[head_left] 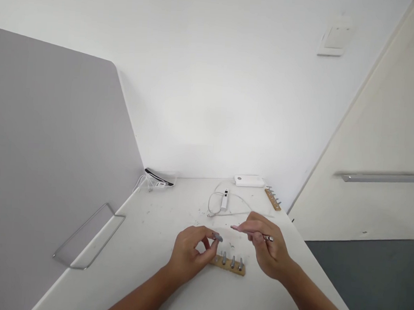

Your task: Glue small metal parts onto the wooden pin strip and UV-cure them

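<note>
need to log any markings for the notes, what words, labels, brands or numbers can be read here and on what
None can be read.
White power bank at the wall: no legible print.
White adapter on the cable: a dark mark, too small to read.
White wall plate: blank as far as can be seen.
Wooden block with bolts by the hands, and the second wooden strip: no markings visible.

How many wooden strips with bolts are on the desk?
2. One wooden strip lies near the front edge, between the left hand and the right hand; the other strip is at the back right, near the wall.
</note>
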Tool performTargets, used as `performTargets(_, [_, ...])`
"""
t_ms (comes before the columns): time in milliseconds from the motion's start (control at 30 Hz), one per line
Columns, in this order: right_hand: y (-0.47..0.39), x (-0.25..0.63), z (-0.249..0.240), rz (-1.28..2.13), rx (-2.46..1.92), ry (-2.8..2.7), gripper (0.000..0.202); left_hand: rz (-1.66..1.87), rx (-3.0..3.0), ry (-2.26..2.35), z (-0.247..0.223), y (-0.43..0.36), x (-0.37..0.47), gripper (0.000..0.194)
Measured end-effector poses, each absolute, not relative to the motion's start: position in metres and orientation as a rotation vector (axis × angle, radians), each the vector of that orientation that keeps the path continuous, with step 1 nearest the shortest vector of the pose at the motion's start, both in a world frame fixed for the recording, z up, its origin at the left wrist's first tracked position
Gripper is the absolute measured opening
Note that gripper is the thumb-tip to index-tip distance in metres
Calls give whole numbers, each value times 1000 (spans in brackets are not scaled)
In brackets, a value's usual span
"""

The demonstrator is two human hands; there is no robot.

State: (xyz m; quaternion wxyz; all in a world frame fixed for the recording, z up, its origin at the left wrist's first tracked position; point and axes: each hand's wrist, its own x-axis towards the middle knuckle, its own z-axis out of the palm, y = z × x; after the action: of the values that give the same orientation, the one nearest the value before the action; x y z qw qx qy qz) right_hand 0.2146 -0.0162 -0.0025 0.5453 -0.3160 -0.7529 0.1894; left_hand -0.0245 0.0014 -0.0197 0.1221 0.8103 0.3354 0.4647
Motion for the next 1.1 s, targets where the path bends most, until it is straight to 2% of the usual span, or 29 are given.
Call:
performTargets(233, [1,233,7,347,-1369,-1750,38,1400,2357,969,-20,2,-25,13])
performTargets(400, [20,245,-4,347,-1580,-1646,44,1428,2366,987,-20,3,-25,13])
performTargets(633, [38,255,-29,480,-1537,-1590,44,1420,2356,1042,-27,8,-29,10])
performTargets(867, [45,257,-37,519,-1421,-1443,59,1437,2330,1070,-27,9,-33,8])
performTargets(1100, [46,256,-46,593,-1379,-1290,56,1494,2377,1081,-29,11,-33,10])
